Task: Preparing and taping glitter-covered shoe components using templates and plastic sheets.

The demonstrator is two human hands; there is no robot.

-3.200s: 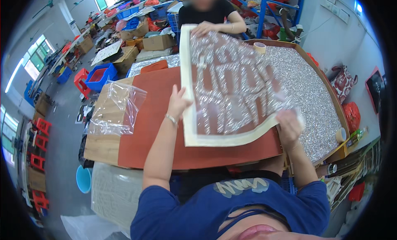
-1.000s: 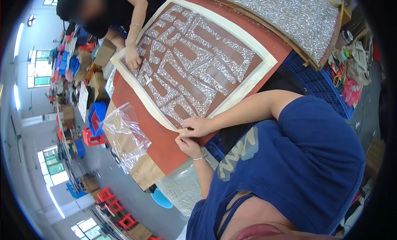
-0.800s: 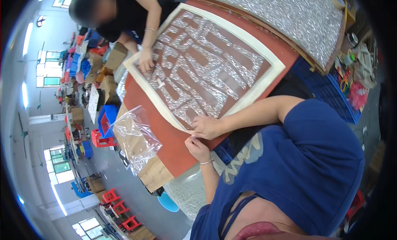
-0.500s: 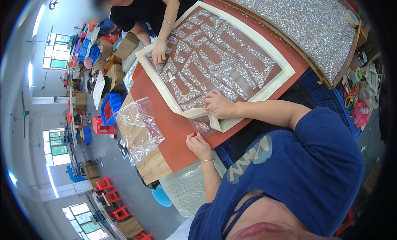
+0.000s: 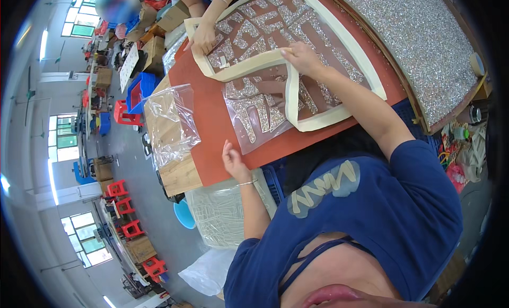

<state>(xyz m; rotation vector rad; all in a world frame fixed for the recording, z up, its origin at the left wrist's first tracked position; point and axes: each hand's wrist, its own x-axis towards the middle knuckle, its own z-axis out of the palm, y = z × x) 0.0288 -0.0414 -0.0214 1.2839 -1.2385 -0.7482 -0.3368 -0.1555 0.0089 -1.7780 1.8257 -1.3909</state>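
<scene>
A clear film sheet (image 5: 263, 142) with glittering cut-out shapes lies on an orange-red mat (image 5: 212, 158). Along its sides runs a cream-coloured border strip (image 5: 339, 119), which is lifted and folded back at the near left corner. My right hand (image 5: 303, 60) is closed on that lifted corner, above the middle of the sheet. My left hand (image 5: 233, 160) is free, fingers apart, just left of the sheet's bared near corner. Across the table a co-worker's hand (image 5: 202, 40) rests at the border's far left corner.
A big glitter-covered panel (image 5: 408, 43) with a wooden edge stands at the right, a tape roll (image 5: 476, 64) at its rim. Clear plastic wrap (image 5: 172, 122) covers part of a wooden board at left. Blue baskets (image 5: 142, 90) and red stools (image 5: 125, 206) stand farther left.
My right hand has carried the border corner up and away from me, baring the sheet's near left corner. My left hand has drawn back from the sheet. The view has shifted.
</scene>
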